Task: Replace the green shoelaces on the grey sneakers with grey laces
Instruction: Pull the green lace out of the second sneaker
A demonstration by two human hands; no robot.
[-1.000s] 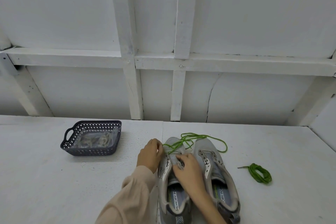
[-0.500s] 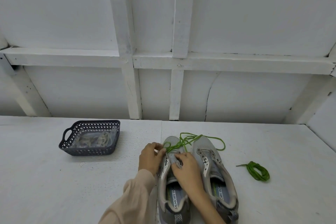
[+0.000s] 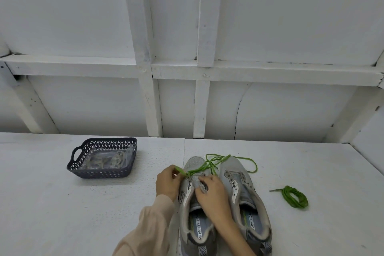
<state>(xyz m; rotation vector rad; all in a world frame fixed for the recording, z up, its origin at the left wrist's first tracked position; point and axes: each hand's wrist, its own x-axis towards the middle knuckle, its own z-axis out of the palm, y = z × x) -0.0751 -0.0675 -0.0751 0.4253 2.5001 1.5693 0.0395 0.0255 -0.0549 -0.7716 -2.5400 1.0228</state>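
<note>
Your left hand (image 3: 168,182) pinches the green lace (image 3: 200,169); your right hand (image 3: 213,196) grips the left sneaker (image 3: 194,164) at its tongue. A basket (image 3: 99,174) sits far left, a coiled lace (image 3: 288,191) right.

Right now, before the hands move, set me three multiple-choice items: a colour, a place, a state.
1. The basket is: A red; B white; C dark blue.
2. The coiled green lace lies: A in the basket; B on the table right of the right sneaker; C inside a sneaker.
3. The left hand: A pinches the loose green lace; B lies flat on the table; C holds the basket.
Key: C, its lattice walls are dark blue; B, it rests on bare tabletop beside that sneaker; A, its fingertips close on the lace at the left sneaker.
</note>
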